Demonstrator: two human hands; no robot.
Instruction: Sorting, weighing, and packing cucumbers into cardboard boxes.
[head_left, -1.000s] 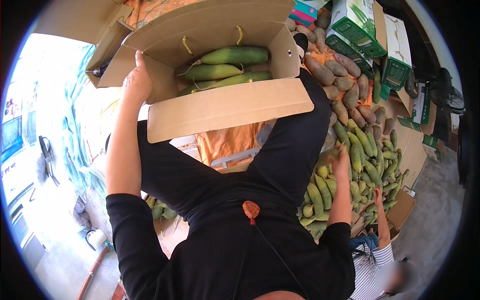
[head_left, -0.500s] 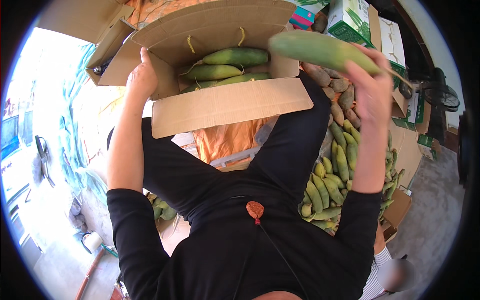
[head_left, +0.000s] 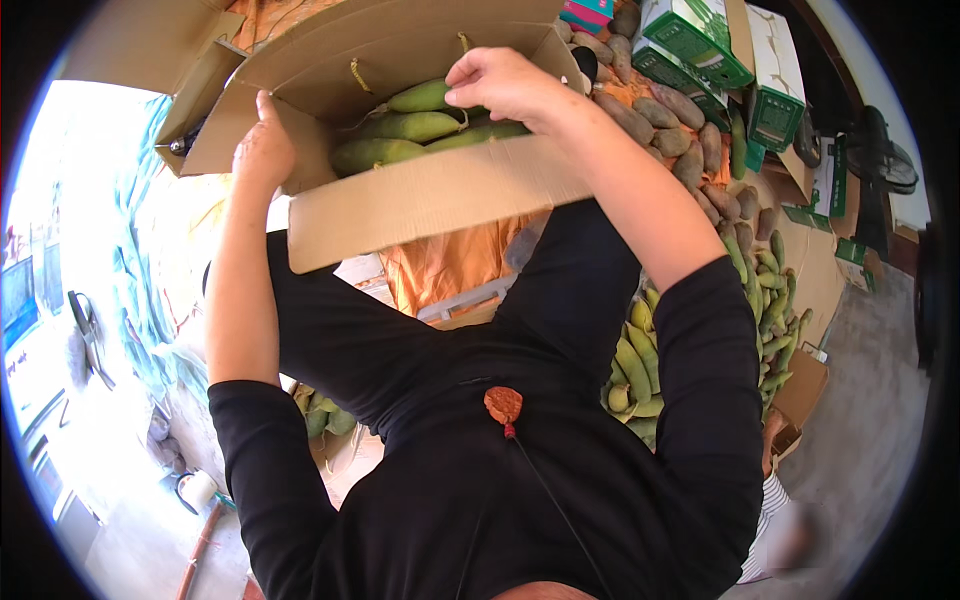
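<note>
A cardboard box (head_left: 430,200) stands tilted toward me above my knees, its flaps raised. Several long green radishes (head_left: 408,127) lie in it side by side, some with thin root tails. My left hand (head_left: 264,150) grips the box's left flap, one finger stretched up along its edge. Over the radishes is my right hand (head_left: 505,85), thumb and bent fingers apart, with nothing seen between them. It is close above the rearmost radish (head_left: 418,96) and hides that radish's right end.
Reddish-brown tubers (head_left: 690,165) lie on orange sheeting right of the box. More green radishes (head_left: 775,300) are heaped farther right. Green-and-white cartons (head_left: 700,40) and a black fan (head_left: 880,150) stand at the upper right. Another person's striped sleeve (head_left: 765,520) shows at the lower right.
My right hand has moved left from beside the box to over its inside; the radish it held is out of its grasp. Another radish shows at the box's front left. The box has shifted slightly left.
</note>
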